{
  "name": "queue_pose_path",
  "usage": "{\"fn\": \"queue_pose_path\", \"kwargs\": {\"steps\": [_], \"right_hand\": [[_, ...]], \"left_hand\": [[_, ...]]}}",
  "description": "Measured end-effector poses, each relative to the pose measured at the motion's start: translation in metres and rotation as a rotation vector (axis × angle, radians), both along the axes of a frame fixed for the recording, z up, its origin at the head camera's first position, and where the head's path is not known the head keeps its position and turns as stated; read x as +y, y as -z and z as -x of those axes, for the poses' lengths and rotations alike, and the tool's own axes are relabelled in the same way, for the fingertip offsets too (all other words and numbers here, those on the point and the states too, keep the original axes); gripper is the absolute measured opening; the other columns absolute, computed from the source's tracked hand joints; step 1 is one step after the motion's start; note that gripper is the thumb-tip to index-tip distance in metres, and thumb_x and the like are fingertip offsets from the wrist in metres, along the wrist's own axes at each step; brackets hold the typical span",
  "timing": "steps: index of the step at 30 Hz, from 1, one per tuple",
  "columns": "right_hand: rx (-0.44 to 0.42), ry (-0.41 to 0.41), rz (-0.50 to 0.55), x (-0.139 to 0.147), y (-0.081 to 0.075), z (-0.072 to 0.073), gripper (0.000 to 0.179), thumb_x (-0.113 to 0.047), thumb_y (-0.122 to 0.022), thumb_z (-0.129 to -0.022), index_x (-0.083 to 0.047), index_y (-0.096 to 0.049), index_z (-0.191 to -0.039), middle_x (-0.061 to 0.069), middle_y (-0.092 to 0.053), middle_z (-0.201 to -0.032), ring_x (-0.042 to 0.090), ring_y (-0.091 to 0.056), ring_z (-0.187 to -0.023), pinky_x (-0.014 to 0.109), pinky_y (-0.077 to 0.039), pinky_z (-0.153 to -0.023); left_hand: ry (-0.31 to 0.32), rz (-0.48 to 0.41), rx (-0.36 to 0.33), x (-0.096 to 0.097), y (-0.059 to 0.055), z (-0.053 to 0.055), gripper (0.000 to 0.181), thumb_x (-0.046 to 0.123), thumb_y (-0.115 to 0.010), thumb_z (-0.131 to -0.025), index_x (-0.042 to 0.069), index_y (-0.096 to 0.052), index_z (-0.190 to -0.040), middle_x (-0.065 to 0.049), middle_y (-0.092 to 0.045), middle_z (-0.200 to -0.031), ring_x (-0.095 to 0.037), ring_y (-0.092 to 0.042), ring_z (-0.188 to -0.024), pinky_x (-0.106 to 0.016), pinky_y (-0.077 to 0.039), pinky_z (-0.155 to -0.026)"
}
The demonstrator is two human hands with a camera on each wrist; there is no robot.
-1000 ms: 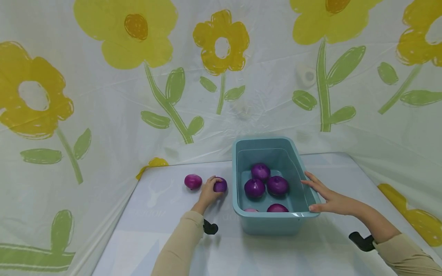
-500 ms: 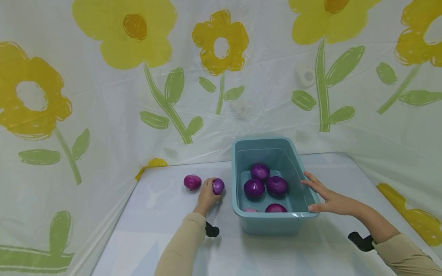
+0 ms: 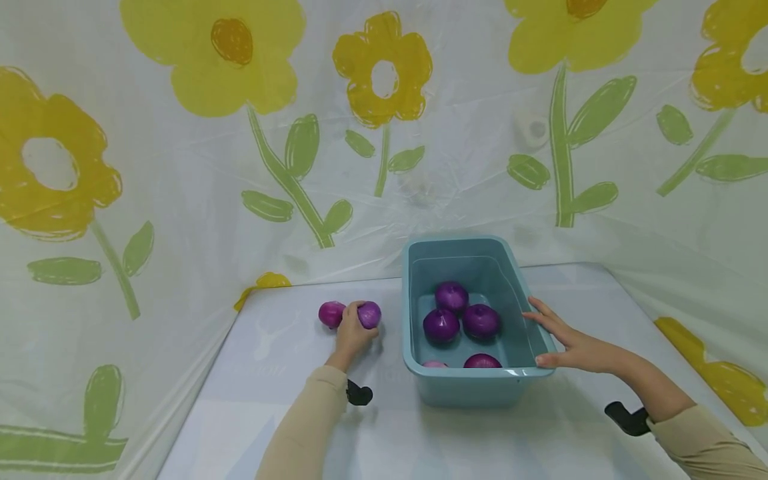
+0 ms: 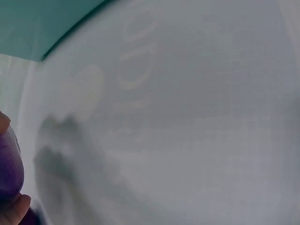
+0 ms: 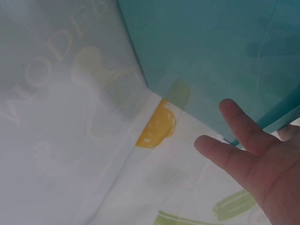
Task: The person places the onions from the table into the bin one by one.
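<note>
A purple onion [image 3: 369,315] is gripped between the thumb and fingers of my left hand [image 3: 353,337], left of the bin. The same onion [image 4: 10,164] shows at the left edge of the left wrist view. Just left of the hand a pinker onion [image 3: 331,313] sits on the table, partly hidden by the fingers. The blue-green plastic bin [image 3: 474,393] contains several purple onions, such as one onion [image 3: 441,325]; its front wall partly hides those nearest. My right hand [image 3: 579,350] rests on the bin's right rim near the front corner, fingers spread.
A pale table [image 3: 384,440] bears the bin and the loose onions. Behind and at both sides hangs a flower-print plastic sheet [image 3: 456,167], close to the table's back edge. Black camera mounts [image 3: 627,419] stick out at the wrists.
My left hand has moved slightly left with the onion in its grip, closer to the pinker onion. The right hand and the bin have stayed in place.
</note>
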State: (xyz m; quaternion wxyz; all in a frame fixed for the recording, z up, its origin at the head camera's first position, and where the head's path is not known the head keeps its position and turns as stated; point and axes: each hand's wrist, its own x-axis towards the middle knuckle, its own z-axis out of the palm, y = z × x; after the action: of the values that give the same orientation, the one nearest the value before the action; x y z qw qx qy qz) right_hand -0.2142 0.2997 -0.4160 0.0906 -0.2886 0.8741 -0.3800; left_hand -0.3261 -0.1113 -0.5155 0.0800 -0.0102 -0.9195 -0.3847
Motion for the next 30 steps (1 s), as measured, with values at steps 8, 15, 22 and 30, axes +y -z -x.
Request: {"fn": "queue_pose_path", "kwargs": {"steps": [8,15,22,30], "right_hand": [[0.009,0.004,-0.004,-0.001,0.0,0.0,0.072,-0.016,-0.061,-0.081,0.004,-0.022,-0.138,0.03,0.006,-0.146,0.061,-0.006,-0.124,0.075,-0.029,-0.081],[0.005,0.009,-0.004,-0.001,0.0,0.001,0.072,-0.018,-0.061,-0.081,0.004,-0.022,-0.137,0.031,0.006,-0.146,0.061,-0.007,-0.123,0.075,-0.029,-0.081],[0.002,0.011,-0.006,-0.001,0.0,0.0,0.071,-0.017,-0.061,-0.081,0.004,-0.022,-0.137,0.031,0.007,-0.146,0.061,-0.006,-0.124,0.075,-0.028,-0.081],[-0.009,0.016,-0.009,-0.001,0.0,0.0,0.071,-0.018,-0.061,-0.082,0.004,-0.022,-0.137,0.03,0.008,-0.146,0.062,-0.005,-0.124,0.075,-0.028,-0.081]], "left_hand": [[0.027,-0.069,0.035,-0.01,-0.04,0.015,0.069,0.021,-0.072,-0.07,0.011,-0.04,-0.13,-0.017,-0.048,-0.126,-0.033,-0.049,-0.112,-0.053,-0.038,-0.093],[0.022,-0.15,0.055,-0.015,-0.07,0.025,0.069,0.022,-0.071,-0.073,0.009,-0.037,-0.132,-0.019,-0.05,-0.126,-0.035,-0.051,-0.112,-0.052,-0.041,-0.091],[0.056,-0.323,0.015,-0.013,-0.1,0.027,0.067,0.026,-0.067,-0.08,0.011,-0.033,-0.135,-0.02,-0.044,-0.132,-0.035,-0.049,-0.114,-0.047,-0.047,-0.086],[0.131,-0.439,-0.024,-0.001,-0.134,0.022,0.062,0.03,-0.063,-0.085,0.013,-0.033,-0.137,-0.015,-0.045,-0.134,-0.028,-0.056,-0.099,-0.026,-0.049,-0.062]]}}
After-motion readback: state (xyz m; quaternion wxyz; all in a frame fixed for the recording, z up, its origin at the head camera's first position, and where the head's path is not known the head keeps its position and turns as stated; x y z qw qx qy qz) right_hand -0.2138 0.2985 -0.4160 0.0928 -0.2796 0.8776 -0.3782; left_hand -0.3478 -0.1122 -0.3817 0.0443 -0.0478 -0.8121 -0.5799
